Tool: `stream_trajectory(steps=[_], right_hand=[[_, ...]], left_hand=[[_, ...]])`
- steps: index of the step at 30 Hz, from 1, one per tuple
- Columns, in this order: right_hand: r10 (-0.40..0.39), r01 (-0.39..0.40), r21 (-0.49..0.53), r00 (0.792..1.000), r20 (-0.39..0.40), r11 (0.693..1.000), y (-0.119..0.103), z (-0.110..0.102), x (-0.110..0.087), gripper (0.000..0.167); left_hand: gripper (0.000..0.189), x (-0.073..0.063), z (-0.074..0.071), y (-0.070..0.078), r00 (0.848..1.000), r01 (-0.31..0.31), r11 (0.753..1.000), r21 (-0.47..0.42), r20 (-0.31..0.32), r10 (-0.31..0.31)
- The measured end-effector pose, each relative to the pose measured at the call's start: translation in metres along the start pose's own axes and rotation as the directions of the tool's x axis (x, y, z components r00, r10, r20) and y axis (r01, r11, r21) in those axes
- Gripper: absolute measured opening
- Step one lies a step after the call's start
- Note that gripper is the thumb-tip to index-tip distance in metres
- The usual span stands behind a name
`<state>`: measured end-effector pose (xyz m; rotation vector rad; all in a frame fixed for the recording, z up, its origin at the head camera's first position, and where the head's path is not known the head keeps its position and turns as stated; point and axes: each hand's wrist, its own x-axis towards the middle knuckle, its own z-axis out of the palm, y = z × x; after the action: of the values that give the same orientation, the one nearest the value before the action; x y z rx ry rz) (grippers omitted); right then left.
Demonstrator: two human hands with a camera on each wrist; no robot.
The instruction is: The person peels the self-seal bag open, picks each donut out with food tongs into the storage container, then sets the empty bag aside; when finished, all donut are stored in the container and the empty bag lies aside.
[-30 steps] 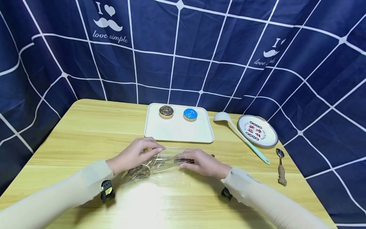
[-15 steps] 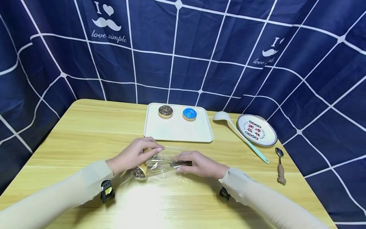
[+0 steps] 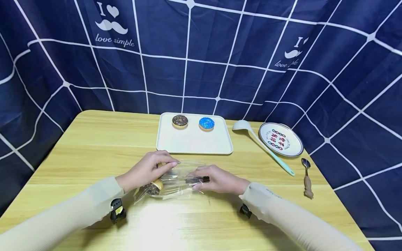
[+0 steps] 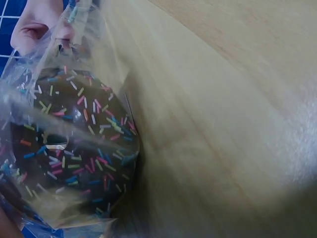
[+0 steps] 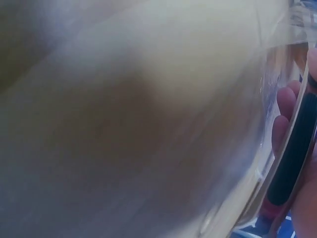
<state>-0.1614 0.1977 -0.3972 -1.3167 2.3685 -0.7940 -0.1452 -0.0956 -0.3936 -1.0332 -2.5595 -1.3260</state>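
In the head view my left hand [image 3: 150,169] pinches the upper edge of a clear plastic bag [image 3: 179,190] between thumb and fingers. Inside the bag, below that hand, a chocolate doughnut [image 3: 154,188] stands tilted, its pale side turned right. Coloured sprinkles cover the same doughnut [image 4: 74,148] in the left wrist view. To the right, my right hand [image 3: 218,179] grips what look like tongs [image 3: 204,179] at the bag's right end. Their dark grip [image 5: 297,148] lies along the palm in the right wrist view; their tips are hard to make out through the plastic.
Behind the hands, a white tray [image 3: 194,144] bears another chocolate doughnut [image 3: 180,121] and a blue doughnut [image 3: 206,123]. On the right lie a ladle [image 3: 260,143], a printed plate [image 3: 293,146] and a small spoon [image 3: 307,181]. A dark blue curtain [image 3: 163,73] surrounds the table.
The doughnut in the bag has turned from lying flat to tilted on edge. My right hand has shifted slightly left with the tongs; my left hand has kept its place on the bag.
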Motion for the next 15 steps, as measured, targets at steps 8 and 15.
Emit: stream_trajectory(steps=[8, 15], right_hand=[[-0.02, 0.019, -0.036, 0.999, -0.035, 0.999, -0.0017, 0.0001, 0.001, 0.035], [0.014, -0.015, -0.021, 0.999, -0.037, 1.0, 0.0001, -0.0051, -0.004, 0.034]], left_hand=[[0.019, -0.0004, -0.0003, -0.0009, 1.0, -0.002, 1.0, -0.001, -0.005, 0.002], [0.018, -0.0018, -0.0019, -0.0056, 1.0, -0.023, 1.0, -0.014, -0.004, 0.023]])
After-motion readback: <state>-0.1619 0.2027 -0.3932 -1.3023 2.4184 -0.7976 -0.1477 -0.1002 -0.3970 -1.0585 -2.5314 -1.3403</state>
